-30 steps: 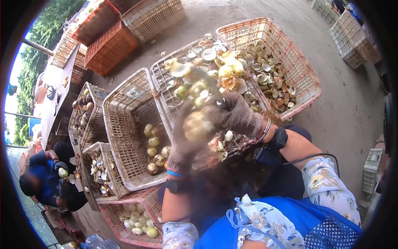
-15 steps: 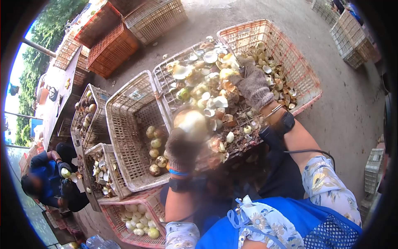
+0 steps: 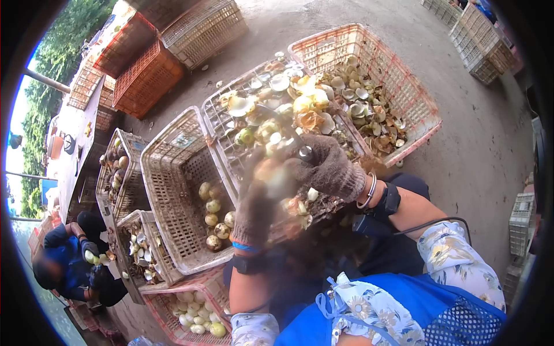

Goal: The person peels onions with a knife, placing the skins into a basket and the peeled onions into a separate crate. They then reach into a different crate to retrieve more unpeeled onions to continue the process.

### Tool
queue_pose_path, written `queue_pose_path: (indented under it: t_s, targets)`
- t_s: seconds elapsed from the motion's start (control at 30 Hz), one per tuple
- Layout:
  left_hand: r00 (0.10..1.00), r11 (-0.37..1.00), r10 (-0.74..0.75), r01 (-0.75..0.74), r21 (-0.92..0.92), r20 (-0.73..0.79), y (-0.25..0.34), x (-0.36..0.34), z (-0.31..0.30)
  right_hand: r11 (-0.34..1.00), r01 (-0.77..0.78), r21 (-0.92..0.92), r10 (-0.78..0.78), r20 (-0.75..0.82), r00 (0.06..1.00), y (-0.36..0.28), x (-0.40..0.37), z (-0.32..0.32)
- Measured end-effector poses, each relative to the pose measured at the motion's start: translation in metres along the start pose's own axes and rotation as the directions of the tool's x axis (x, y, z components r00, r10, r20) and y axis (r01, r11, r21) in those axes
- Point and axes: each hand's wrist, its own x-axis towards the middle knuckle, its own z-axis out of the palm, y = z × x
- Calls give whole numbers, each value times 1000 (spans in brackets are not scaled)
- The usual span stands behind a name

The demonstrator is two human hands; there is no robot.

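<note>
My left hand [image 3: 254, 202], in a brown glove and smeared by motion, is closed round a pale onion [image 3: 273, 176]. Close beside it, my right hand [image 3: 332, 167], also gloved, grips a knife [image 3: 305, 151] by its handle; the blade points up and left over the peelings. Beneath both hands lies an upturned crate [image 3: 222, 106] strewn with onion skins, cut pieces and a few onions. Several onions [image 3: 213, 206] sit in the deep crate to the left.
A red-edged crate [image 3: 412, 92] holding skins stands at the upper right. Peeled onions fill a pink crate [image 3: 164, 323] at the lower left. Another person [image 3: 66, 259] in blue sits at the far left, handling an onion. Orange crates [image 3: 147, 81] are stacked at the upper left.
My right hand has come down and left from the far part of the upturned crate to beside the onion in my left hand. The view has shifted slightly.
</note>
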Motion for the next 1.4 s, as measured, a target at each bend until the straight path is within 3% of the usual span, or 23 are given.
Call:
queue_pose_path:
  t_s: [0.13,0.2,0.23,0.3,0.33,0.4,0.53,0.6,0.63,0.67,0.73,0.77,0.8,0.87,0.93,1.0,1.03,1.07,1.13,1.27,1.33,1.37,1.4]
  targets:
    - [997,970,-82,77,230,11,-1,-7,-7,995,67,-74,-63,54,997,-2,1,-3]
    - [994,927,-96,111,359,-62,-13,-6,-21,976,-122,-179,120,-19,993,-8,10,-8]
    - [994,925,-87,104,365,-61,-16,-6,-30,837,-40,-546,-21,-106,994,13,20,-16]
    - [998,839,64,-44,543,-17,-25,-5,-52,961,-229,-154,216,-98,971,14,19,-16]
    - [991,779,136,-115,616,14,-31,-4,-60,934,-355,41,356,-20,934,2,11,-12]
    - [979,709,196,-177,682,51,-25,1,-47,904,-397,161,402,0,916,-17,-4,-2]
    - [945,781,295,-324,535,142,-6,5,-11,976,-217,13,215,99,972,-2,-7,-1]
    - [997,928,72,-59,369,-21,17,-1,16,994,96,46,-98,47,994,3,-4,1]
    - [994,923,107,-102,370,7,13,-2,9,974,218,-64,-211,106,972,4,0,-2]
    - [994,923,109,-102,372,2,7,-1,2,974,217,-61,-210,110,972,4,1,-5]
    - [995,942,92,-79,327,-25,-7,-3,-12,830,348,-436,-291,194,937,1,-1,-7]
    - [992,856,115,-71,512,-56,-11,-5,-20,750,363,-553,-308,193,932,-9,-1,-5]
    - [991,855,119,-72,513,-59,-18,-3,-31,750,366,-551,-309,198,930,-7,0,-5]
    - [967,737,226,-247,629,115,-20,1,-41,524,366,-770,-320,221,922,-3,2,-11]
    - [967,728,219,-252,637,132,-8,2,-34,468,461,-754,-373,305,876,-3,2,-11]
    - [986,784,162,-157,601,46,-3,-1,-32,384,379,-842,-192,329,925,0,-1,-8]
    - [948,601,276,-297,742,156,-15,-2,-48,387,376,-842,-190,326,926,1,-1,-9]
    - [949,601,273,-297,742,158,-10,-3,-42,368,395,-842,-209,339,917,1,1,-9]
    - [864,108,366,-408,907,345,9,-4,-19,328,439,-836,-249,371,894,2,6,-9]
    - [850,254,472,-384,888,233,11,3,-6,315,507,-803,-276,433,858,7,9,-10]
    - [935,219,282,-281,935,215,17,0,-8,306,574,-759,-371,460,807,8,13,-12]
    - [935,220,283,-280,935,213,13,-2,-9,306,574,-759,-370,461,807,9,15,-14]
    - [950,402,279,-246,882,138,6,-2,-11,299,566,-769,-353,462,814,9,19,-17]
